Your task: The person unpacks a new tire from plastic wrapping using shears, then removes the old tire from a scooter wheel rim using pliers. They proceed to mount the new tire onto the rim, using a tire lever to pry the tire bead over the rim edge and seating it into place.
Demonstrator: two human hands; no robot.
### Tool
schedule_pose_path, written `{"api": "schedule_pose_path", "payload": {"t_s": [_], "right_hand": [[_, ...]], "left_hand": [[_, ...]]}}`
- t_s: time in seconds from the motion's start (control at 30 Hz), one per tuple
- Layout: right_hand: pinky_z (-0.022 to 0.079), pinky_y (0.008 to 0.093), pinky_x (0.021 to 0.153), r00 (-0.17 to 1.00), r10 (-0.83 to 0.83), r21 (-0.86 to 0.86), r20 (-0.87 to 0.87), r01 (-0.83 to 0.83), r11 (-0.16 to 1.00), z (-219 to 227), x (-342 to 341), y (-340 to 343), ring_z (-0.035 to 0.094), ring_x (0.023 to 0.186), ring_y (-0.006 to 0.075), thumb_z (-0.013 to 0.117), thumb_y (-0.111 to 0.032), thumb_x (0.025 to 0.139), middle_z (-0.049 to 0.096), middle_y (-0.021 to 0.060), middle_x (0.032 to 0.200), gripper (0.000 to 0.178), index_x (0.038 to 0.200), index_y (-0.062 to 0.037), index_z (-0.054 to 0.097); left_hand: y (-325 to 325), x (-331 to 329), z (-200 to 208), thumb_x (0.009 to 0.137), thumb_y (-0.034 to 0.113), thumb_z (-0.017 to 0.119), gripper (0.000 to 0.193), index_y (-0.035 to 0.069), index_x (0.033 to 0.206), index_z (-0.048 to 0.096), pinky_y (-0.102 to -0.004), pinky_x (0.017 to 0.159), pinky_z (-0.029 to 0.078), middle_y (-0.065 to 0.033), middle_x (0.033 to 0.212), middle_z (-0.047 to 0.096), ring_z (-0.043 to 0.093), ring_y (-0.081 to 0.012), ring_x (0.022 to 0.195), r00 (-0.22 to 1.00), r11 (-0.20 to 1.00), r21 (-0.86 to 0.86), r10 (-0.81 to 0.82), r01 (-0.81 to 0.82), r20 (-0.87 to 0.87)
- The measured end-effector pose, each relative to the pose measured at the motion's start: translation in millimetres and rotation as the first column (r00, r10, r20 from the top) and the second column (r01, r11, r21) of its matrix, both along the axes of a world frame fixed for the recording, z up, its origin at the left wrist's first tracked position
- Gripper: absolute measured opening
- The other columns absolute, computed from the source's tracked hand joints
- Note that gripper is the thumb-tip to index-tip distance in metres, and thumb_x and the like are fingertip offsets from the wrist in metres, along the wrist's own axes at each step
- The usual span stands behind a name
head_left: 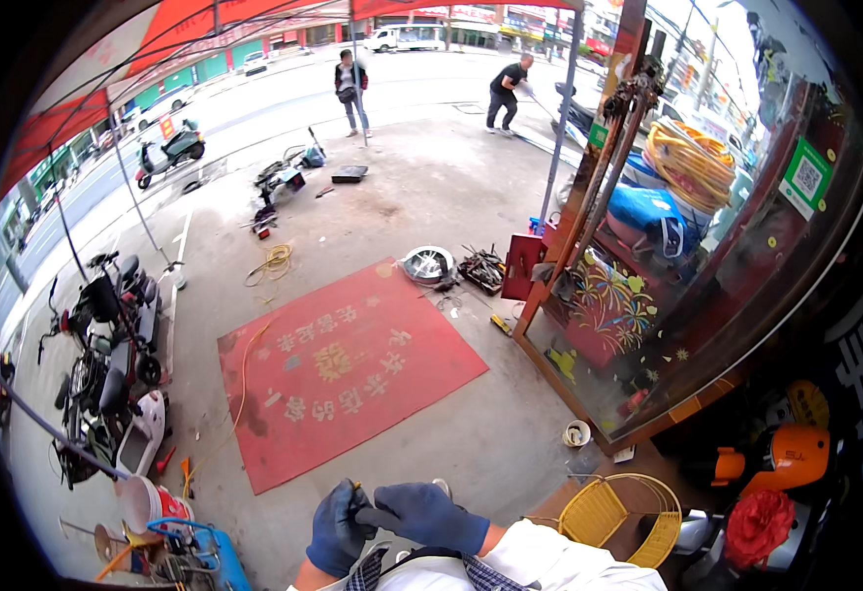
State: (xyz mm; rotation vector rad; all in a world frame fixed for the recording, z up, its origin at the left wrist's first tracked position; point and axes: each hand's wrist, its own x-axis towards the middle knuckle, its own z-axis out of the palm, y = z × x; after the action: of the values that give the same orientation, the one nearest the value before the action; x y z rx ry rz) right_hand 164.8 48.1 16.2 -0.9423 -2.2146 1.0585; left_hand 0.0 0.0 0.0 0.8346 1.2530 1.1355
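**Head view: gloved hands meet over a small yellow-tipped thing**

The head view looks down on a concrete shop forecourt under a red canopy. At the lower edge both hands wear dark blue gloves and come together in front of the person's body. The left hand (340, 527) is curled, its fingers closed narrowly round a small thing with a yellow tip (357, 486) that pokes up just above the glove; what the thing is cannot be told, it is too small. The right hand (423, 515) lies across, its fingers reaching over to touch the left glove beside that tip; whether it grips anything itself I cannot tell. A white sleeve (549, 561) runs back from the right wrist.

On the ground ahead of the hands lies a red mat (343, 369) with pale markings, and a yellow cable (274, 261) trails past its far corner. Beyond the mat sit a shiny metal bowl (426, 264) and a tray of tools (482, 268). To the right stands a glass-fronted cabinet (648, 325), with a yellow wire basket (620, 512) near its foot and a red cloth flower (758, 527) beside that. Parked scooters (106, 364) stand at the left, with a blue machine (210, 557) near the left hand. Two people stand far off by the road.
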Motion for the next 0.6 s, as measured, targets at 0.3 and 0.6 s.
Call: {"api": "schedule_pose_path", "payload": {"t_s": [0.3,0.6], "right_hand": [[0.045,0.0449,0.06,0.992,0.019,-0.08,-0.125,-0.029,0.996,-74.5,-48.0,327.3,0.06,0.073,0.0348,0.058,-0.034,0.092,0.058,0.0147,0.074,0.028,0.088,-0.0064,0.055],[0.05,0.0466,0.064,0.999,-0.045,0.282,-0.003,0.044,0.958,-170.7,-78.2,628.5,0.063,0.076,0.0353,0.056,-0.03,0.092,0.062,0.0151,0.08,0.024,0.096,-0.0063,0.056]], "left_hand": [[282.4,-101.9,-57.0,0.101,0.022,0.044,0.028,0.009,0.125,0.048,-0.0271,0.054,0.036,0.0009,0.074,0.048,0.036,-0.0103,0.059,0.717,0.999,-0.039,0.028,-0.001,0.697],[518.8,-139.5,-79.0,0.095,0.008,0.052,0.024,0.008,0.119,0.052,-0.0244,0.05,0.035,0.0028,0.069,0.043,0.036,-0.007,0.054,0.772,0.904,-0.184,0.426,-0.386,0.473]]}}
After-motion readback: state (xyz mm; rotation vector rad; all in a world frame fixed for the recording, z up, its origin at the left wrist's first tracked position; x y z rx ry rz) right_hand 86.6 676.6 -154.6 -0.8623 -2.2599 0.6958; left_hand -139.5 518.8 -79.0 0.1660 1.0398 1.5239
